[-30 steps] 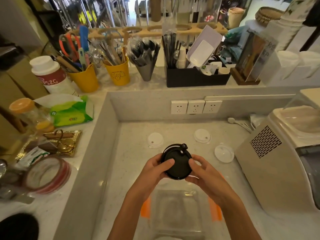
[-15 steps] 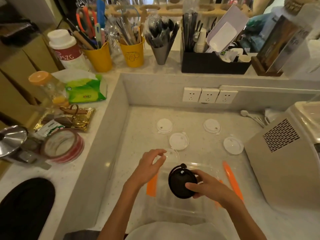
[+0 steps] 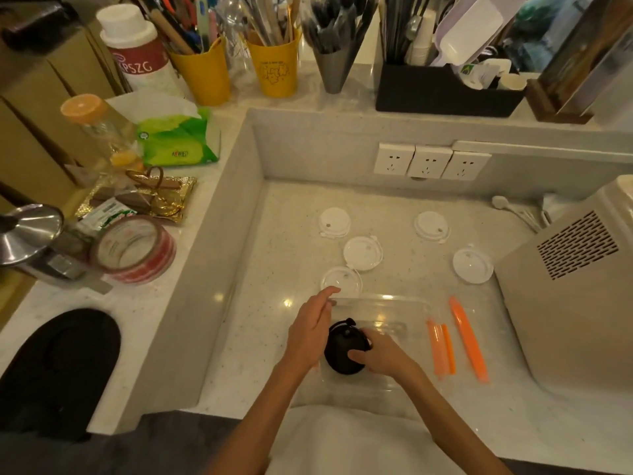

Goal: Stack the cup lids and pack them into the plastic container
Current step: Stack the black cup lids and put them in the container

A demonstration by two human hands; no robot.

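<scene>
A clear plastic container (image 3: 394,313) with orange clips sits on the sunken counter in front of me. My right hand (image 3: 380,354) holds a black cup lid (image 3: 340,347) low inside the container's left part. My left hand (image 3: 311,327) rests at the container's left rim, fingers loosely spread, touching the rim near its far corner. Several white cup lids lie beyond: one (image 3: 340,281) just past the container, one (image 3: 362,252) behind it, one (image 3: 334,221) farther back, one (image 3: 431,225) at back right, one (image 3: 472,265) on the right.
A beige appliance (image 3: 575,296) fills the right side. Wall sockets (image 3: 430,162) sit on the back wall. The raised ledge on the left carries a tape roll (image 3: 135,250), a tissue pack (image 3: 176,142) and a metal pot (image 3: 27,234). Utensil cups line the back shelf.
The black lid went from both hands above the container down into it, held by my right hand alone. My left hand let go and moved to the container's left rim.
</scene>
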